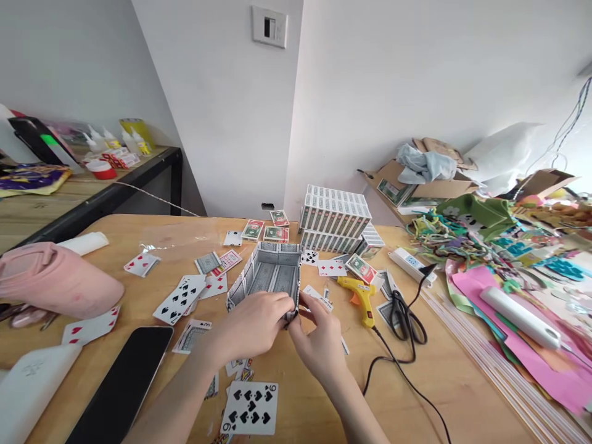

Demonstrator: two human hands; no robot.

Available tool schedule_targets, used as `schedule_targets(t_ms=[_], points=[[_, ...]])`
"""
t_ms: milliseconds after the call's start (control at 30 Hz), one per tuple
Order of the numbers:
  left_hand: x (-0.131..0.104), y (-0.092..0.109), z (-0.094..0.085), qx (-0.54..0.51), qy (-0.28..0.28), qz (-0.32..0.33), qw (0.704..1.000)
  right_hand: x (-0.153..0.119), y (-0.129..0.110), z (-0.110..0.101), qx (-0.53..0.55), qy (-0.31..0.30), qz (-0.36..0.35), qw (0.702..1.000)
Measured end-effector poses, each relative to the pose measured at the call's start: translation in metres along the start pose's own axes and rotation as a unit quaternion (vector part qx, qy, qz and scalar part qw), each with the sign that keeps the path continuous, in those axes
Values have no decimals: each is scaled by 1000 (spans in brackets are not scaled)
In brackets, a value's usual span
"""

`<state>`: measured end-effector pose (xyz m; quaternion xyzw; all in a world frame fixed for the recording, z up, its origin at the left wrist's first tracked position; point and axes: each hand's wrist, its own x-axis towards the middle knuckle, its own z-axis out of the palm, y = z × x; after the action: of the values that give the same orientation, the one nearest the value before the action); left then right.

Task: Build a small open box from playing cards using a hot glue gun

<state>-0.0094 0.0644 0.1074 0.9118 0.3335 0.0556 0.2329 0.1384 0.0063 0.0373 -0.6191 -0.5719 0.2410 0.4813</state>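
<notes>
An open box made of playing cards [272, 277], grey card backs facing inward, rests on the wooden table in front of me. My left hand [259, 324] reaches over its near side, fingers closed on the near right corner. At that same corner my right hand [319, 336] pinches the wall from outside between thumb and fingers. The fingertips partly hide the corner. To the right lies a yellow glue gun [361, 296] with a black cord. Nearer me, a nine of spades card [250, 407] lies face up.
Stacked card packs [335, 216] stand behind the box. Scissors [402, 314], a white power strip [411, 266] and clear glue sticks [481, 364] lie to the right. A black phone [123, 382], a pink cylindrical object [60, 280] and loose cards [180, 299] are on the left.
</notes>
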Motion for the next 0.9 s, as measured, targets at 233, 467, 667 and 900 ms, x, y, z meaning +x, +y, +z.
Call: schedule_targets(t_ms=[233, 467, 667, 900], points=[[5, -2, 12, 37, 17, 8, 999, -6, 6, 20, 17, 50, 50, 997], [8, -2, 15, 42, 23, 4, 999, -8, 0, 17, -33, 27, 62, 997], [7, -2, 12, 12, 25, -11, 1000, -8, 3, 13, -165, 18, 42, 985], [-1, -8, -2, -39, 12, 3, 999, 16, -2, -18, 49, -91, 19, 994]])
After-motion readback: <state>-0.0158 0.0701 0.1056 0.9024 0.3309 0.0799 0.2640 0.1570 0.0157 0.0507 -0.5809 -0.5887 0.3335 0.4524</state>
